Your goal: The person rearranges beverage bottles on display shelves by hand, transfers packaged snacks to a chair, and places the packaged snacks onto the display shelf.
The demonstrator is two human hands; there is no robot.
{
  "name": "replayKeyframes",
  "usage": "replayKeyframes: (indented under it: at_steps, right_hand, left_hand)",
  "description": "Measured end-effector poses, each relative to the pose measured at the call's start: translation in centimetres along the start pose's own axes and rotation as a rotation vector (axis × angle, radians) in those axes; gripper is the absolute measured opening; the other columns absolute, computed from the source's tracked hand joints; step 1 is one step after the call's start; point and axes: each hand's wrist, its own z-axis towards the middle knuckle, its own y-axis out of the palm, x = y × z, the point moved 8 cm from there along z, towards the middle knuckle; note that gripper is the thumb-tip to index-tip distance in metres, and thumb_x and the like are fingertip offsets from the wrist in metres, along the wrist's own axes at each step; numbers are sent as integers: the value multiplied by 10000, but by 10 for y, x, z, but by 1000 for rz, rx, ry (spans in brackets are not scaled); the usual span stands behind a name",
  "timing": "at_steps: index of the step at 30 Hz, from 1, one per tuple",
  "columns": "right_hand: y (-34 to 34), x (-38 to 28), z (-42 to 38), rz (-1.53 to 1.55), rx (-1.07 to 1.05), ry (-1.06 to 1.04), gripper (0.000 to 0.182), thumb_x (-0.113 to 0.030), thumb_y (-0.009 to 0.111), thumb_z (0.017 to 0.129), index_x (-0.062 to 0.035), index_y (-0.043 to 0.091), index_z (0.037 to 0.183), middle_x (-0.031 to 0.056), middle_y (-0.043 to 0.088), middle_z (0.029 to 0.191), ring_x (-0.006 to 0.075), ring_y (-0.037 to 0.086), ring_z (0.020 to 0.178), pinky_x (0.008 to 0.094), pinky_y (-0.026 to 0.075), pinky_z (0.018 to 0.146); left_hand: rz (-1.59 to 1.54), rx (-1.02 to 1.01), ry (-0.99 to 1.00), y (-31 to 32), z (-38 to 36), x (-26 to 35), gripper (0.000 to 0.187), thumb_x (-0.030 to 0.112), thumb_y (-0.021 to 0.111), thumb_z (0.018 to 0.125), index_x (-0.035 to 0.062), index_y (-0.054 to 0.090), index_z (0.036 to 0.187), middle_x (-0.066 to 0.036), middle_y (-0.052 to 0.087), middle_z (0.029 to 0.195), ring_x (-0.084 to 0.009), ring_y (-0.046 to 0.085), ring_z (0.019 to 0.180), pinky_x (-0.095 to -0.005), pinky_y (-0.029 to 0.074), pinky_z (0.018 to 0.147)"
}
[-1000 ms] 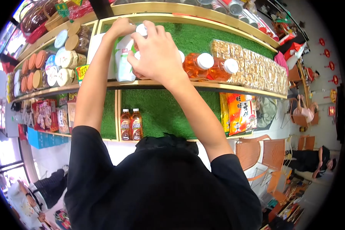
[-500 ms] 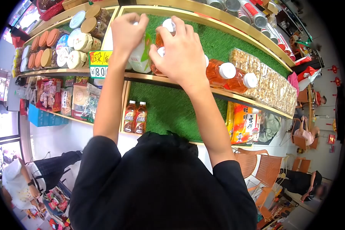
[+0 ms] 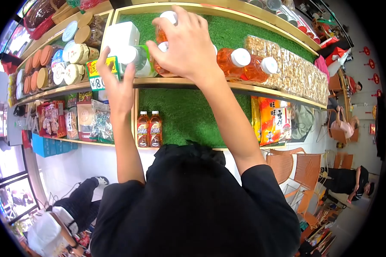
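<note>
My left hand (image 3: pixel 118 88) is open, with thumb and forefinger spread apart. It is in front of a price card (image 3: pixel 102 73) on the shelf edge and just below a white-capped bottle with a green label (image 3: pixel 143 64). My right hand (image 3: pixel 186 47) curls over the amber drink bottles on the upper shelf. Its thumb and fingers close around an amber bottle (image 3: pixel 160 35) with a white cap (image 3: pixel 168 17). The hand hides much of that bottle and its neighbours. Further right, two more amber bottles (image 3: pixel 231 60) (image 3: pixel 258 68) show their white caps.
The upper shelf (image 3: pixel 227 25) has green turf. A white box (image 3: pixel 121 34) stands behind the green-labelled bottle, jars (image 3: pixel 75 73) left, packaged snacks (image 3: pixel 287 68) right. Two dark drink bottles (image 3: pixel 149 130) stand below. Chairs (image 3: pixel 306 171) and people are further off.
My left hand has come down off the green-labelled bottle, and its fingers have spread. My right hand stays over the amber bottles, slightly further left. The view has shifted.
</note>
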Motion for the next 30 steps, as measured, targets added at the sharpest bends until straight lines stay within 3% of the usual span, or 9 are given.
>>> replayKeyframes:
  at_steps: [3, 6, 8, 12, 16, 18, 22, 28, 30]
  right_hand:
    - [-24, 2, 9, 289, 54, 55, 282, -215, 640, 793, -106, 643, 1053, 171, 587, 1138, 277, 559, 1023, 457, 331, 1056]
    - [-29, 5, -13, 404, 186, -253, 287, -222, 589, 773, -57, 633, 1005, 173, 604, 972, 290, 574, 901, 363, 460, 774]
    - [-54, -6, -26, 710, 257, -200, 137, -85, 614, 668, -29, 638, 792, 123, 621, 758, 263, 570, 715, 343, 438, 619]
    - [-40, -45, -97, 1310, 189, 29, 152, 68, 499, 678, 21, 606, 774, 111, 591, 659, 216, 542, 587, 309, 423, 534]
    - [128, -65, -230, 1182, -493, 665, 140, 21, 518, 796, 3, 630, 878, 81, 619, 767, 146, 555, 670, 262, 449, 626]
    - [189, -57, -296, 1114, -748, 906, 157, 1, 554, 799, -18, 629, 935, 47, 616, 807, 109, 550, 700, 242, 449, 671]
    - [273, -40, -366, 953, -961, 939, 260, -39, 596, 760, -31, 610, 1020, 73, 590, 907, 130, 546, 735, 264, 469, 696]
    - [390, -54, -428, 770, -1080, 626, 526, -171, 565, 770, -95, 504, 1287, 219, 483, 1212, 353, 497, 1083, 410, 391, 967]
    - [400, -61, -457, 750, -1241, 673, 566, -200, 560, 765, -104, 470, 1316, 228, 452, 1252, 380, 480, 1129, 413, 372, 999]
  left_hand:
    - [-72, 250, 38, -35, -48, -18, 432, 89, 538, 815, -12, 422, 1219, -138, 442, 1218, -229, 455, 1060, -351, 366, 929]
    - [-94, 261, -111, -35, -114, -66, 293, -11, 496, 773, -7, 482, 1065, -116, 487, 1068, -185, 470, 919, -301, 407, 817]
    - [50, 82, -331, -17, -160, -117, 251, -21, 542, 767, 7, 514, 1015, -112, 509, 1014, -194, 494, 893, -305, 427, 792]
    - [-96, -191, -864, 22, -305, -245, 345, 25, 577, 786, -53, 475, 1106, -148, 554, 953, -228, 571, 867, -341, 470, 785]
    - [29, -425, -1186, 51, -465, -342, 538, 229, 637, 736, -83, 439, 1127, -266, 582, 982, -382, 579, 931, -430, 460, 832]
    - [238, -392, -1177, 44, -467, -327, 368, 178, 582, 743, -42, 470, 1016, -316, 571, 975, -443, 563, 939, -469, 453, 829]
    - [352, -203, -1304, 27, -451, -309, 189, 155, 569, 759, 9, 527, 872, -241, 633, 860, -425, 597, 855, -477, 464, 771]
    - [106, 47, -1713, 17, -494, -311, 339, 274, 605, 745, -29, 615, 898, -246, 651, 892, -376, 640, 850, -400, 480, 786]
    - [-134, 225, -1826, 36, -521, -317, 239, 215, 595, 756, 6, 573, 871, -95, 598, 675, -214, 601, 624, -341, 488, 597]
